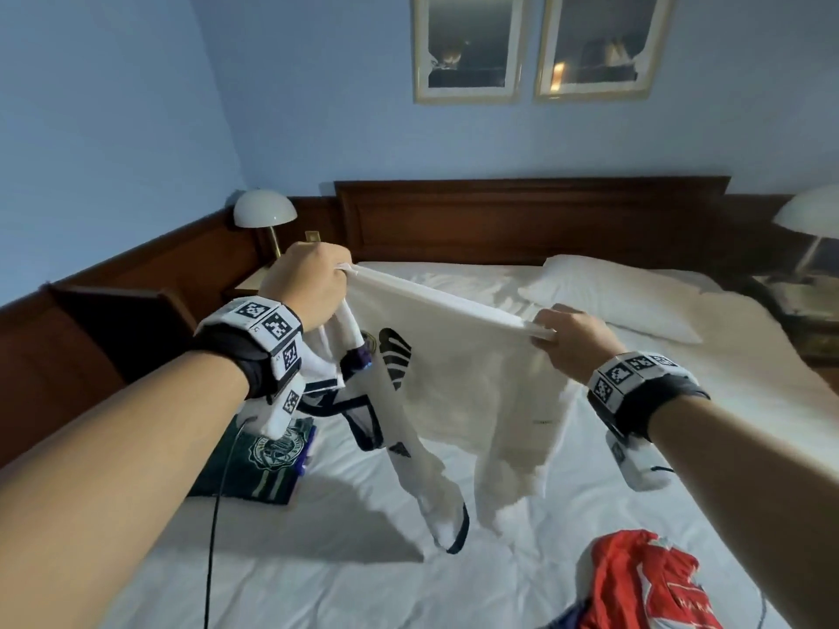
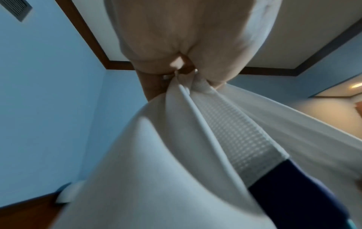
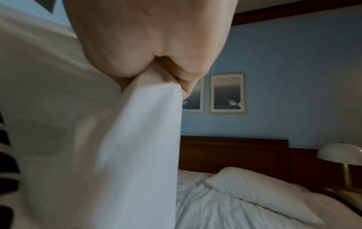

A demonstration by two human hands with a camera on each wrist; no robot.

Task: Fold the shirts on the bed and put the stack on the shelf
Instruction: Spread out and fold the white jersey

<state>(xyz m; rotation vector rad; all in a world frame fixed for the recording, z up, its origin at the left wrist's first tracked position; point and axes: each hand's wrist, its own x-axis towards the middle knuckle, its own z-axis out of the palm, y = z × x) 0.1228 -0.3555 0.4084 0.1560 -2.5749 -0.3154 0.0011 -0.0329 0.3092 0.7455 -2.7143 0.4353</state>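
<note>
We held the white shirt (image 1: 458,383) up in the air over the bed (image 1: 635,515), stretched between our two hands. Our left hand (image 1: 308,286) was clamped on one end of its taut top edge, our right hand (image 1: 574,340) pinched the other end, and the rest of the cloth hung down below them, clear of the sheet.

By our reckoning the task was around its middle. A dark green shirt (image 1: 259,465) lay folded flat on the bed under our left wrist, so one piece looked done. The white one was not yet folded, only spread out for it. A red shirt (image 1: 649,587) lay crumpled on the sheet below our right hand, still to be folded. No shelf showed in any view, so the stacking and carrying were still ahead.

The bed had a rumpled white sheet and a white pillow (image 1: 608,297) beyond our right hand. Past both hands stood a dark wooden headboard (image 1: 531,220), pale blue walls, two framed pictures (image 1: 531,43), and a domed lamp (image 1: 265,211) beyond our left hand.
</note>
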